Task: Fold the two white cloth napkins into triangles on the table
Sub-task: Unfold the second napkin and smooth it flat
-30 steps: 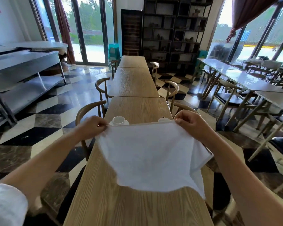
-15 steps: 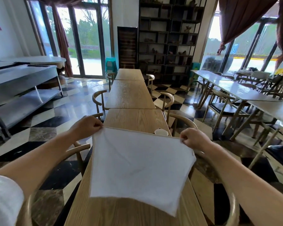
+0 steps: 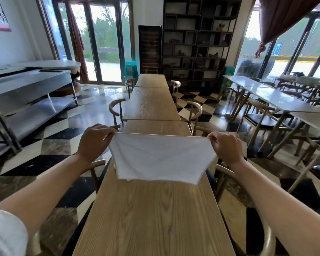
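White napkin (image 3: 160,157) held taut above the surface (image 3: 153,218), top edge running left-right; left hand (image 3: 95,142) and right hand (image 3: 226,147) pinching its upper corners; lower edge hanging near mid-surface, equally reachable.

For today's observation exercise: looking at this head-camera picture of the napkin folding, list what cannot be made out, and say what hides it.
1. Second napkin: not seen in the head view; the held napkin covers part of the table.
2. Whether the napkin's lower edge touches the table: cannot tell.
3. Fingertips of the left hand and right hand: hidden behind the napkin's corners.
4. Shelf contents: too small and blurred.
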A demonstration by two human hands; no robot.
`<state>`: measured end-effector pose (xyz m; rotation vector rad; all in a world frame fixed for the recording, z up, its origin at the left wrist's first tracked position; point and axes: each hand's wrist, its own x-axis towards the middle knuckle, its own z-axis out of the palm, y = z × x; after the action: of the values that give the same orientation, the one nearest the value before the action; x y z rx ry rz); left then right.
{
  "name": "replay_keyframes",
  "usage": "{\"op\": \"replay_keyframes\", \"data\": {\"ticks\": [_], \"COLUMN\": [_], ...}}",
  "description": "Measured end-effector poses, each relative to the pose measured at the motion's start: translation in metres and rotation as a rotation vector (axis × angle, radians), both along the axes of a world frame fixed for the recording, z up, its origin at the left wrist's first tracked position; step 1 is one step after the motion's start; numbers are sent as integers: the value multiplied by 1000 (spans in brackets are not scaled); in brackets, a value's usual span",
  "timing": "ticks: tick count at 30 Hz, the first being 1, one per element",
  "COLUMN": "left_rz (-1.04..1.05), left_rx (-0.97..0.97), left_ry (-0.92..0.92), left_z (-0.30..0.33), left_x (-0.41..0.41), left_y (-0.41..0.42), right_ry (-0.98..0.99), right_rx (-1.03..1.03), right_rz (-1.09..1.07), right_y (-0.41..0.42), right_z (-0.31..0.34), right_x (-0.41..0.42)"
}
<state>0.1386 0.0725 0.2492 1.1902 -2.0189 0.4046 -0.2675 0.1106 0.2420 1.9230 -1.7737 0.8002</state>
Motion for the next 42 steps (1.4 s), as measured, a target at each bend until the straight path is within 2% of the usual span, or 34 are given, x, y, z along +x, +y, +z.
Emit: {"op": "replay_keyframes", "data": {"ticks": [2,9,17,21,29,34,38,42], "left_rz": [-38,-156,-124,-104,-29,-3,18,27], "left_rx": [28,313,566,710,873,890,895,905], "left_ry": [-24,-17,-90,-98,-81,-100,-113,-73], "left_z": [-31,-153,-244,-281,-317,-318,-317,-314], "left_x": [4,9,-1,-1,13,15,22,25], "left_y": [20,111,191,219,261,271,280,292], "right_ry": [-47,-160,-75,-25,-107,-194,-172,-153], "right_rx": [28,208,426,536,696,667,602,715], "right_rz": [72,208,240,239,192,163,205,170], "right_y": [16,100,190,220,270,283,291,301], "right_z": [-30,-159,-272,-300,-341,-341,-335,-328], "right_x": [-9,-24,-21,-22,-27,-18,-11,-8]}}
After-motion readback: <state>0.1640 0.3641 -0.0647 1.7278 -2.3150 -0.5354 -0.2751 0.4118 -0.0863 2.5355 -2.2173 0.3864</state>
